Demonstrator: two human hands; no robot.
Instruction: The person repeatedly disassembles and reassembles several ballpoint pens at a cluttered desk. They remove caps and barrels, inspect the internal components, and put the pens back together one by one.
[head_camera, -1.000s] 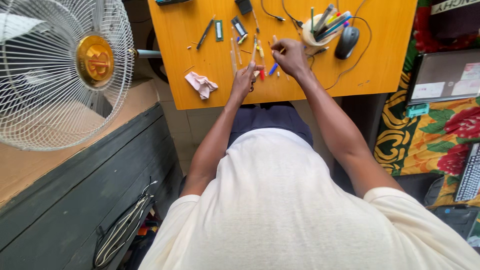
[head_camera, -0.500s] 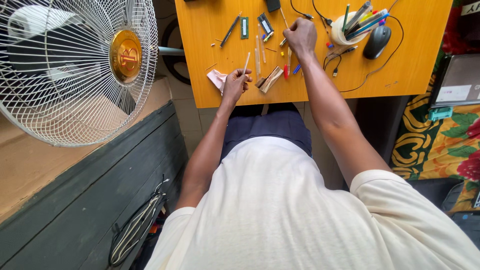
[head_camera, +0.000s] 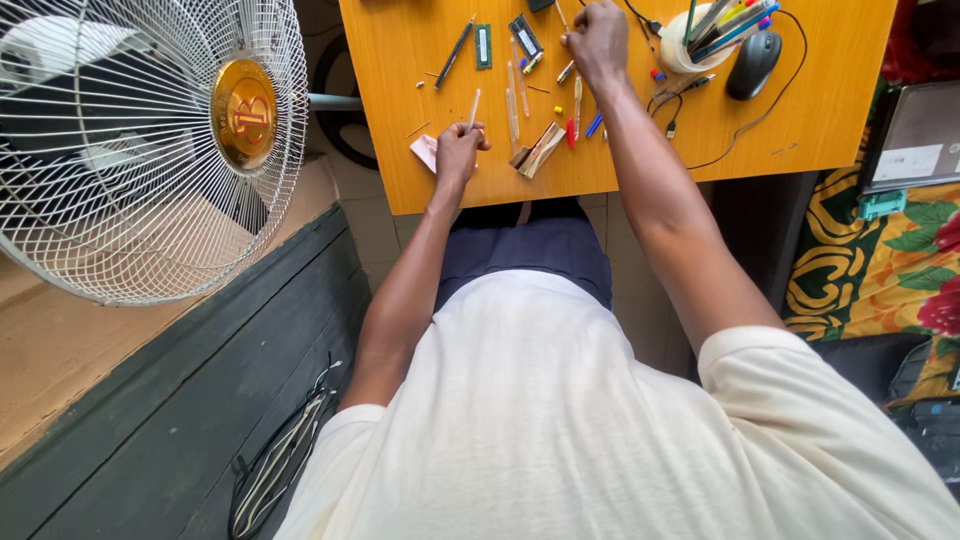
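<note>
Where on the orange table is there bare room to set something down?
Bare patches on the table: the right part, between the mouse and the right edge, and the left strip beside the black pen. It is crowded in the middle, between the left hand and right hand.

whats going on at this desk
A person sits at an orange table strewn with small parts and pens. Their left hand holds a thin pale stick upright near the table's front edge. Their right hand reaches farther back among the scattered bits, beside a cup of pens and a computer mouse. A standing fan faces them.
</note>
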